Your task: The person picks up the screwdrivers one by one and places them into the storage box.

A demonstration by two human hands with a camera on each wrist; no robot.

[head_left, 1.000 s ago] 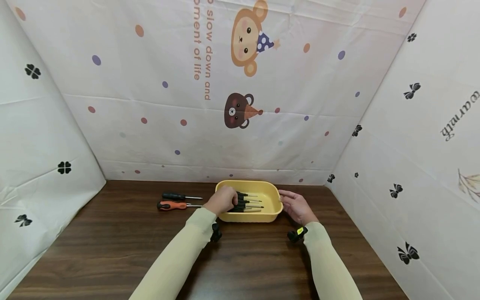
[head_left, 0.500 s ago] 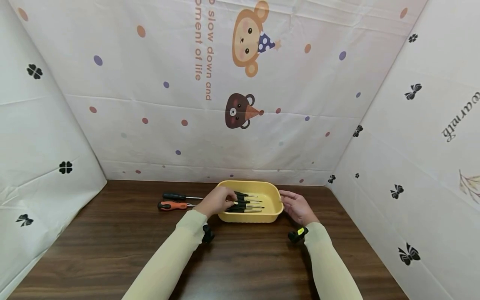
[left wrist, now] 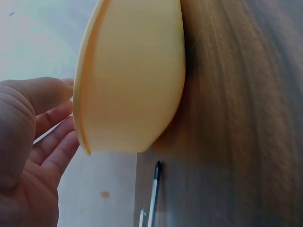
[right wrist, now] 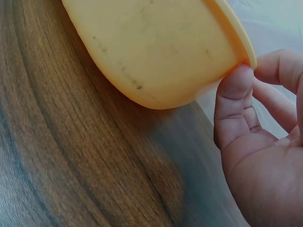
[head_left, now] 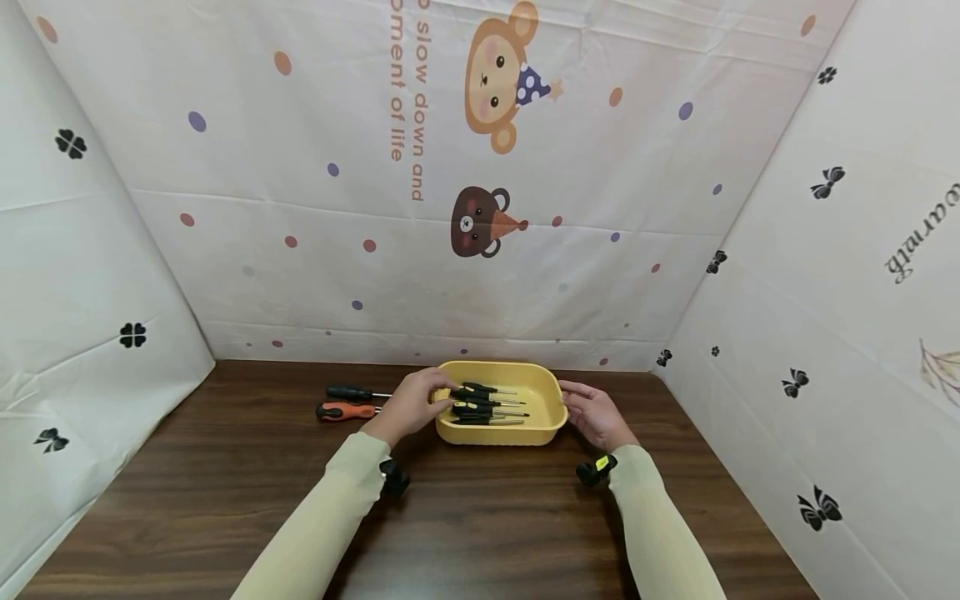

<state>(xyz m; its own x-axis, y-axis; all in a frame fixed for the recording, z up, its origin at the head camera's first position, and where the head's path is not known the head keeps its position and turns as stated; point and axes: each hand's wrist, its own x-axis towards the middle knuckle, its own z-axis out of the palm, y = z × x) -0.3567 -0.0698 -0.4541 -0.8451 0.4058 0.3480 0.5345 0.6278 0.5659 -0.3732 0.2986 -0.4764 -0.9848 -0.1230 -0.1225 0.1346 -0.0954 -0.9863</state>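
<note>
A yellow plastic basin (head_left: 543,434) stands on the table near the back wall. Several black-handled screwdrivers (head_left: 480,408) lie inside it, tips pointing right. My left hand (head_left: 411,406) is at the basin's left rim, its thumb and fingers spread and reaching over the edge; the left wrist view shows the fingertips partly hidden behind the rim, with no tool in the hand. At the other end, my right hand (head_left: 595,414) pinches the right rim between thumb and index finger, as the right wrist view also shows.
Left of the basin, a black-handled screwdriver (head_left: 347,392) and an orange-and-black one (head_left: 346,411) lie on the dark wooden table (head_left: 480,517); the left forearm's hand covers their tips. Patterned white sheets (head_left: 337,275) rise behind and at both sides.
My left hand has drawn back leftward from over the screwdrivers to the basin's left rim, uncovering more of their handles. The right hand and the basin have stayed in place.
</note>
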